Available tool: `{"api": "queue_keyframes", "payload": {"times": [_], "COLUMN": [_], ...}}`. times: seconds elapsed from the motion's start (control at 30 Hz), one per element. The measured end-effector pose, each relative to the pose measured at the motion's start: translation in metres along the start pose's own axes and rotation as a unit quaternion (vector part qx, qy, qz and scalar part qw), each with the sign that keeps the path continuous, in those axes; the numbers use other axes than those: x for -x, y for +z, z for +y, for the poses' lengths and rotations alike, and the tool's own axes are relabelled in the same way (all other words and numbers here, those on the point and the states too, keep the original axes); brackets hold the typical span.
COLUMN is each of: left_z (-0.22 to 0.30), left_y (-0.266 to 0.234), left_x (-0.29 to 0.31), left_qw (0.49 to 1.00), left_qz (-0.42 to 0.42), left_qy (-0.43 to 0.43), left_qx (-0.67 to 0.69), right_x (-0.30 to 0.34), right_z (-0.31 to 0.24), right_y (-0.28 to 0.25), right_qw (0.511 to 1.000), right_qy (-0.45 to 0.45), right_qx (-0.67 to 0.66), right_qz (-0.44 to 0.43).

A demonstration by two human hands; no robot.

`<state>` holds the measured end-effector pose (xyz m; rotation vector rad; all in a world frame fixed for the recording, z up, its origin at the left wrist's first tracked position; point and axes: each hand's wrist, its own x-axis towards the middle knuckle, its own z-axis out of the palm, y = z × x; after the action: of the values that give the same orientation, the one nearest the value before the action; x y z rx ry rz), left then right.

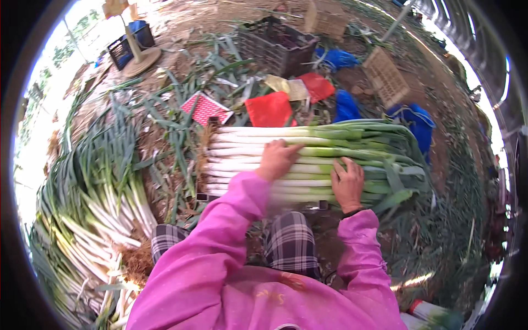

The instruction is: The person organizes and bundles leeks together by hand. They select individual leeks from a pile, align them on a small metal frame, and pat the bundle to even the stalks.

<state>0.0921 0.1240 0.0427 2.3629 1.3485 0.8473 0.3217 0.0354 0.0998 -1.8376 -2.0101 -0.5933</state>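
Leeks | laid in an even row just ahead of the knees | left hand flat, fingers slack, gripping nothing | right hand spread on stalks, holding none | step: levelling the row, judged | next: square root ends, light press

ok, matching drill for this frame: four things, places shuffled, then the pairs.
Things:
1. left hand
2. right hand
3. loose leek pile
4. dark crate

Places:
A. far side, beyond the red bags
B. on the white stalks of the stacked leeks
C. ground at the person's left
D. where the stacked stalks turn green

Pairs: 1-B, 2-D, 3-C, 4-A
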Motion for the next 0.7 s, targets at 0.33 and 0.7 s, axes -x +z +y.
{"api": "queue_keyframes", "payload": {"times": [0.33, 0.7], "left_z": [0.002, -0.002], "left_y": [-0.008, -0.001], "left_x": [0.000, -0.001], "left_qw": [0.996, 0.998], "left_qz": [-0.061, -0.007], "left_qy": [-0.069, -0.060], "left_qx": [-0.019, 0.002], "right_x": [-0.068, -0.055], "right_z": [0.167, 0.270], "right_y": [-0.105, -0.182], "right_qw": [0.944, 0.797], "right_qy": [0.172, 0.406], "right_qx": [0.012, 0.400], "right_qz": [-0.281, -0.200]}}
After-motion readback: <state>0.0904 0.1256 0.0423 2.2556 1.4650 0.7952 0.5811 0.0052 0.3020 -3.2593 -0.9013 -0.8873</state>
